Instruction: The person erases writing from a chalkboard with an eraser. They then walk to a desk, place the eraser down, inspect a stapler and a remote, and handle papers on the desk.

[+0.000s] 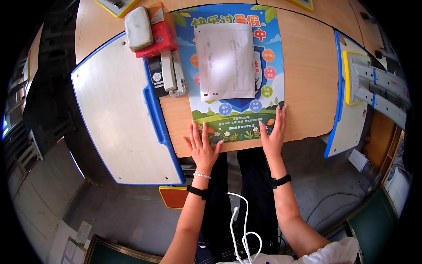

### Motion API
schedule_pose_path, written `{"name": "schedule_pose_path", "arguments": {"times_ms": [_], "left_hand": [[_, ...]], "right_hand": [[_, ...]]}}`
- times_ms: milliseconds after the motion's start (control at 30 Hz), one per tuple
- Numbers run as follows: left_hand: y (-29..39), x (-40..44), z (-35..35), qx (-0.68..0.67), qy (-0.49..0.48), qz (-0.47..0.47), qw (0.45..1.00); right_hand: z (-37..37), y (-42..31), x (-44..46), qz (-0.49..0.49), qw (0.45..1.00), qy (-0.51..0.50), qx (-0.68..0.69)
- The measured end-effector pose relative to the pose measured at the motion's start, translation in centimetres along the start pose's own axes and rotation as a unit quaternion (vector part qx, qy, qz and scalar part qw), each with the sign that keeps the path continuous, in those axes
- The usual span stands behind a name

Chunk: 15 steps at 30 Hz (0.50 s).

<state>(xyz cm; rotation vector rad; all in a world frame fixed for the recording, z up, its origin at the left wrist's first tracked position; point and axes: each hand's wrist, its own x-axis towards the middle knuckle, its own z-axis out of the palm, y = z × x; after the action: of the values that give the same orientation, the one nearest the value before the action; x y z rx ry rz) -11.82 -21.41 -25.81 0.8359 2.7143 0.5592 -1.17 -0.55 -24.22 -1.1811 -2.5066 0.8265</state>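
Observation:
A colourful poster [274, 39] lies flat on the wooden desk, with Chinese lettering at the top and flowers along its near edge. On top of it rests a white sheet or stack of paper [226, 61] bearing faint handwriting. My left hand [201, 144] lies open, fingers spread, on the poster's lower left corner. Over the lower right corner, my right hand [274, 134] is also open, its fingers stretched along the edge. Neither hand grips anything. A beaded bracelet and dark bands circle my wrists.
Left of the poster are a stapler [170, 75], a dark device with buttons [156, 75], a red box [165, 39] and a whitish block [138, 28] resting against it. White blue-edged desktops [118, 114] flank the wooden desk [307, 79]. Upturned metal legs [378, 79] stand at right.

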Motion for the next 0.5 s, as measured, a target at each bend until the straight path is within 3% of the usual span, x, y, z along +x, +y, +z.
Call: {"name": "schedule_pose_path", "arguments": {"times_ms": [133,167,200,300,500], "left_hand": [[-0.3,-0.3,0.6,0.013,0.017,-0.015,1.000],[-0.2,-0.1,0.7,-0.009,0.029,-0.040,0.999],[0.0,0.2,0.8,-0.037,0.045,-0.058,0.997],[0.9,1.2,0.2,-0.105,0.088,-0.100,0.986],[0.5,1.7,1.5,-0.041,0.112,-0.103,0.987]], "right_hand": [[-0.9,-0.2,2.5,0.090,0.988,0.013,0.122],[-1.0,0.5,4.4,0.022,0.998,0.037,0.048],[-0.7,1.0,6.4,0.037,0.995,0.052,0.078],[-0.1,1.2,13.2,0.141,0.950,0.070,0.268],[-0.7,-0.9,21.2,0.190,0.923,0.000,0.334]]}}
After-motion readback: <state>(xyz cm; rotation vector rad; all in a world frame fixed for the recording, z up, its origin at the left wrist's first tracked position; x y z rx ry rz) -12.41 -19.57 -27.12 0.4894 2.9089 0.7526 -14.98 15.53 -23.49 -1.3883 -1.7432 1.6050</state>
